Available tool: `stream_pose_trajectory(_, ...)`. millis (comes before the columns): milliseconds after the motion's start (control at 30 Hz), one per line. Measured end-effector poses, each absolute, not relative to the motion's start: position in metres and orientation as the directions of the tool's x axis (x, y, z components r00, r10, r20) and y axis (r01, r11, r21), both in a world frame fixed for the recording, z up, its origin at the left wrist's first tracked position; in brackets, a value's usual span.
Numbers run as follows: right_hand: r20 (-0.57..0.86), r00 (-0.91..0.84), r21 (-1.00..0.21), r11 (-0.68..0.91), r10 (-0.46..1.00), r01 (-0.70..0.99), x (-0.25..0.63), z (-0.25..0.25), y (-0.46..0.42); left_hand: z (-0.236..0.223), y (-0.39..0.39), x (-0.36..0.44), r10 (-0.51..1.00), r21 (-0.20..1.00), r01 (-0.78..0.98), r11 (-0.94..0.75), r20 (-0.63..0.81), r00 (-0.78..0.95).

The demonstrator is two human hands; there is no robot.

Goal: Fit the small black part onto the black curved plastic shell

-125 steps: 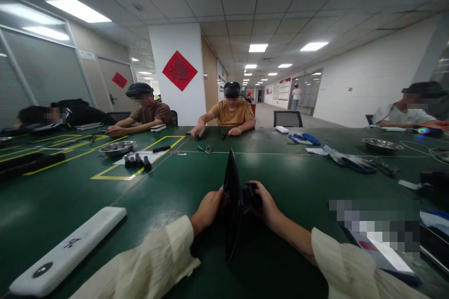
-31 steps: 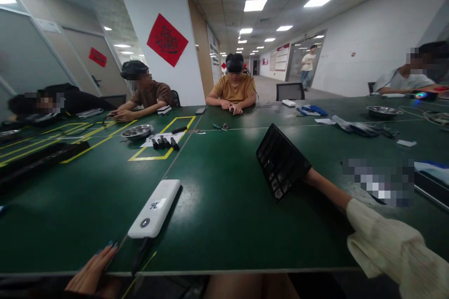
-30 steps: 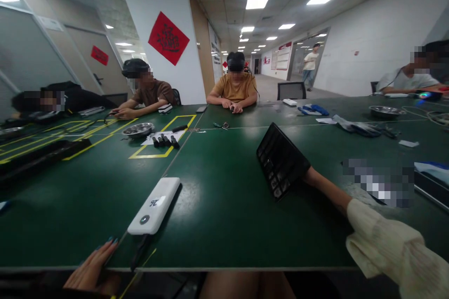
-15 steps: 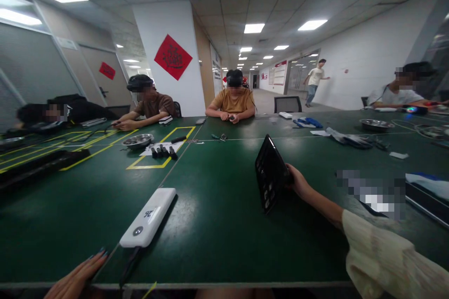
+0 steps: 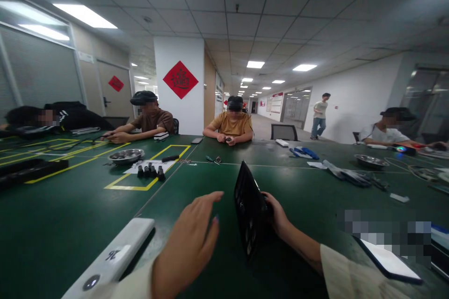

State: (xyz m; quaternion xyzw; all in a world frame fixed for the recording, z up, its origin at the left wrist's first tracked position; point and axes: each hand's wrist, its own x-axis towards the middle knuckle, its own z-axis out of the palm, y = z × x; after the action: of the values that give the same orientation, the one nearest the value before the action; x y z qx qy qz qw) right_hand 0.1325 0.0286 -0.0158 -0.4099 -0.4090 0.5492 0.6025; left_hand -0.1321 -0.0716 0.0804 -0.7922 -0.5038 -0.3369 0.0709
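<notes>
Over the green desk point(image 5: 199, 178), one black tablet point(image 5: 251, 215) is held near upright, back clasped by the right hand point(image 5: 278, 214), screen toward the empty, loosely open left hand point(image 5: 187, 238), just apart.

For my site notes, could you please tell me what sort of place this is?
Probably an office workroom: a big green table holds metal bowls and gloves, with a mesh-backed chair beyond.

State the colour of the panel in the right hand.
The panel is black, best seen in the head view.
</notes>
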Motion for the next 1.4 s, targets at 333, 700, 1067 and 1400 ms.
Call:
stream_pose_trajectory(333,0.121,0.081,-0.928,0.142,0.989,-0.345,0.125,-0.019,0.036,0.006,0.037,-0.057,0.781,0.287,0.772,-0.568,0.483,0.395)
stream_pose_trajectory(700,0.056,0.006,-0.892,0.053,0.998,-0.449,0.123,-0.023,0.033,-0.011,0.049,-0.057,0.78,0.444,0.661,-0.605,0.499,0.379)
stream_pose_trajectory(1067,0.098,-0.012,-0.929,0.087,0.995,-0.36,0.122,-0.018,0.027,0.002,0.048,-0.056,0.843,0.41,0.746,-0.525,0.374,0.387)
stream_pose_trajectory(1400,0.086,0.042,-0.939,0.095,0.995,-0.33,0.121,-0.011,0.021,0.001,0.043,-0.058,0.837,0.406,0.74,-0.536,0.373,0.4)
